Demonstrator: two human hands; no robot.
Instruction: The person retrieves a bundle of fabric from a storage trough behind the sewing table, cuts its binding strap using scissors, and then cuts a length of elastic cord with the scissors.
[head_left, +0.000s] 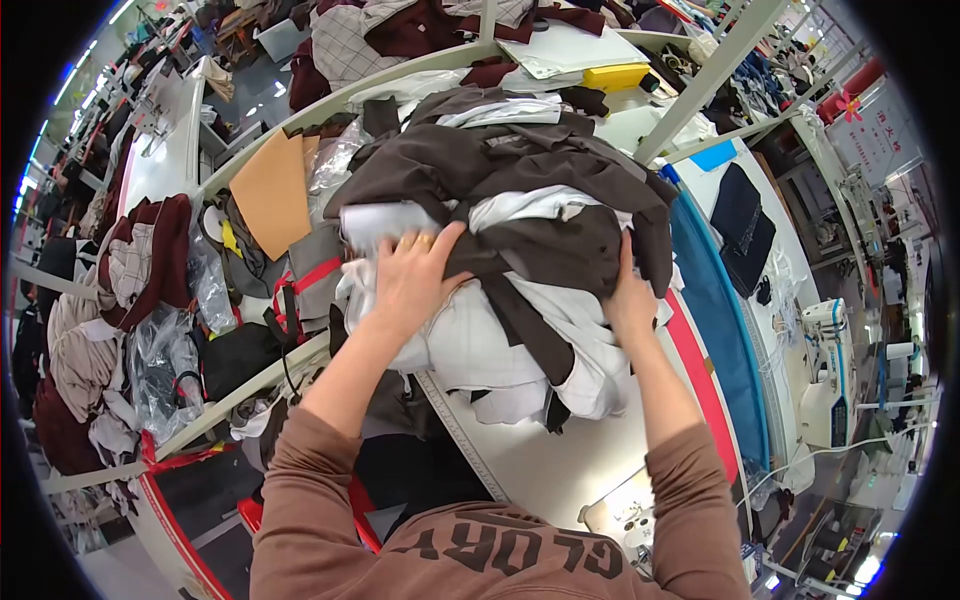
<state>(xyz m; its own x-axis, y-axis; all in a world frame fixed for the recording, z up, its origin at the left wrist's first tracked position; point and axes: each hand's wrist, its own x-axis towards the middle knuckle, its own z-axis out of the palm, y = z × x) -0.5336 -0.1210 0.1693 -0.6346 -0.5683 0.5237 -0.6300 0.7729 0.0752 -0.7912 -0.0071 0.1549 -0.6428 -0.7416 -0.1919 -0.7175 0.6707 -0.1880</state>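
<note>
A large heap of dark brown garments [430,165] with white linings [470,340] lies in front of me on the worktable. My left hand [412,275] rests on the left side of the heap, its fingers on white fabric and its thumb against a dark strip. On the heap's right side, my right hand [632,295] presses along the edge of the dark cloth, thumb upward; its other fingers are hidden by the fabric. White cloth and a dark band hang toward me between the two hands.
A tan pattern piece [273,195] and clear plastic lie left of the heap. White frame posts [715,75] rise at the back right. Beyond a blue trough [715,320] stands a sewing machine [824,375]. A yellow object [615,77] lies behind the heap.
</note>
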